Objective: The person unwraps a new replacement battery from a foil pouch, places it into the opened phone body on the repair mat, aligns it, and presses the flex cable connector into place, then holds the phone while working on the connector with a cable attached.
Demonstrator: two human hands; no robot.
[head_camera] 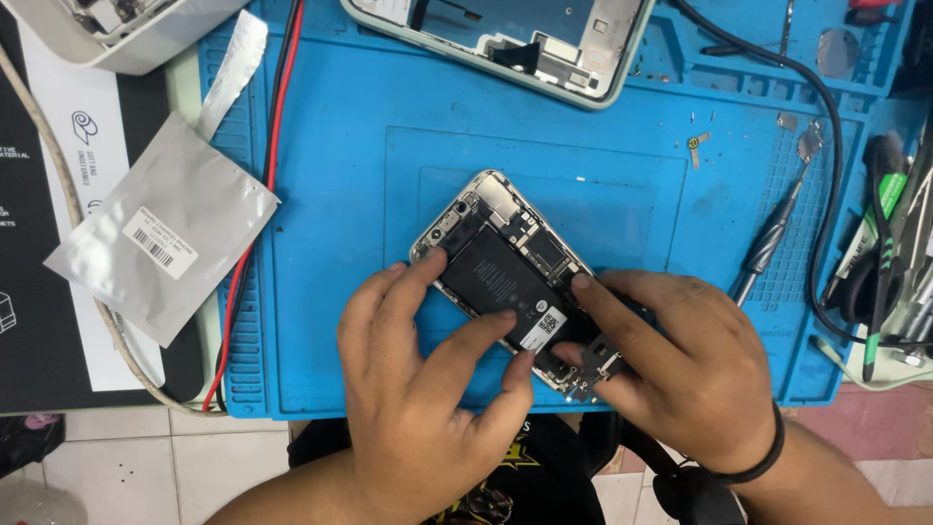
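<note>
Opened phone (505,267), back off and black battery (496,282) showing, lies tilted in the middle of the blue mat (350,156) on the table. To the far left rests a silver foil pouch (165,228) beside red and black cables (277,126). The left hand (418,389) presses fingers on the battery, grasping the phone's near edge; the right hand (671,365) grips its lower end. Right of them lies a screwdriver (773,238).
</note>
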